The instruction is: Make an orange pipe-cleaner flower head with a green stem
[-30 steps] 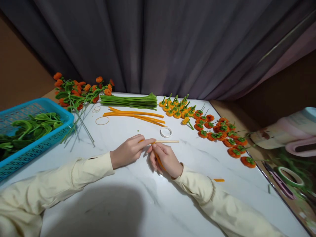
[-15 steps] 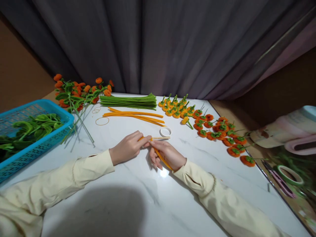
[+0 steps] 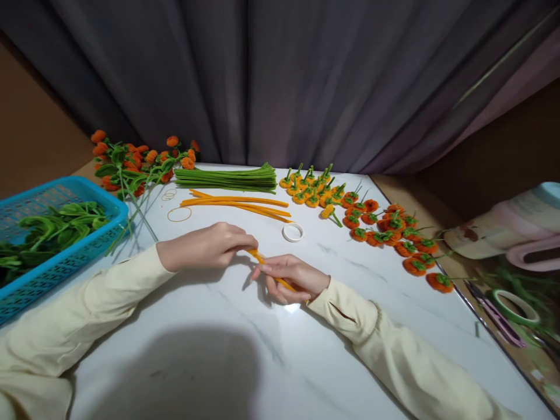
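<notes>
One white ring point(image 3: 293, 240) between right hand point(image 3: 295, 277) and orange strips point(image 3: 236, 202); basket point(image 3: 87, 242) left.

We count two hands, one left hand point(image 3: 205, 248) and one right hand point(image 3: 293, 277), with at least one orange strip point(image 3: 286, 284) between them. On the one desk point(image 3: 328, 385) we find at least four loose orange strips point(image 3: 236, 202), one green bundle point(image 3: 225, 178), one white ring point(image 3: 293, 240), one large loop point(image 3: 180, 220) and at least two small loops point(image 3: 169, 195). We make it about a dozen yellow heads point(image 3: 312, 201), and over a dozen orange heads point(image 3: 414, 266) at right. We also see one blue basket point(image 3: 65, 265), one tape roll point(image 3: 499, 303), one pink-handled tool point(image 3: 510, 332) and one handled cup point(image 3: 503, 224).
</notes>
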The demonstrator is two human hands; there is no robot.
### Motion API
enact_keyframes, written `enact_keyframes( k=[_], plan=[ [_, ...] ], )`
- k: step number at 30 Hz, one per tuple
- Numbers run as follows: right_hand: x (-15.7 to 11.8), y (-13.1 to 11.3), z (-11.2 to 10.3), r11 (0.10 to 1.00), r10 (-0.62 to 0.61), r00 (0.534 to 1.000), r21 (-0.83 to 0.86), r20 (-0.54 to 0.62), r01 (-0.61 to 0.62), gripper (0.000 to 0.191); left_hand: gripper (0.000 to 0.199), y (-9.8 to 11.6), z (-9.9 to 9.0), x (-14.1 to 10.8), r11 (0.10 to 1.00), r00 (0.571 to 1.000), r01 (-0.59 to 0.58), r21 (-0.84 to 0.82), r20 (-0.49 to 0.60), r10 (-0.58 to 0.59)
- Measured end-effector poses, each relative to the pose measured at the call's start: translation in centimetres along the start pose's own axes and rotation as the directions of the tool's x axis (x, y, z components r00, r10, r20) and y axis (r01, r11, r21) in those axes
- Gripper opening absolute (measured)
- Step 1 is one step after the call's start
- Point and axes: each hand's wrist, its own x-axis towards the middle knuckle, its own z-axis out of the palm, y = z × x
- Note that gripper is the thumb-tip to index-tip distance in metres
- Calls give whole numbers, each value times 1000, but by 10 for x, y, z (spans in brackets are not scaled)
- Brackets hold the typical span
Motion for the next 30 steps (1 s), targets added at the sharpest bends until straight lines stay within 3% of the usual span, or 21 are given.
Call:
enact_keyframes(
  k=[5,8,12,15,19,25,28,30],
  plan=[
    [-6,-1,3,990,138,979,-4,147,-139,25,26,8,-6,-2,949,986,106,-298,158,-61],
    [-6,-1,2,981,186,957,5,223,-192,26,22,11,-5,-1,882,966,131,-454,258,-11],
    [-6,2,2,987,129,960,64,249,-149,21,24,10,-6,1,782,920,237,-576,392,11],
    [-6,3,0,991,78,973,90,219,-99,20,26,7,-7,2,657,898,327,-679,440,8],
    [-4,4,-2,992,76,981,85,176,-92,22,25,7,-6,3,474,895,407,-781,445,-36],
    [2,7,-2,998,-69,997,7,25,68,33,19,6,3,6,192,903,416,-889,380,-200],
    [4,7,-2,994,-105,994,-27,10,105,33,24,7,11,8,132,899,357,-925,302,-316],
    [5,7,-3,992,-125,992,-29,6,125,32,28,9,17,9,171,894,314,-934,231,-383]
  ],
)
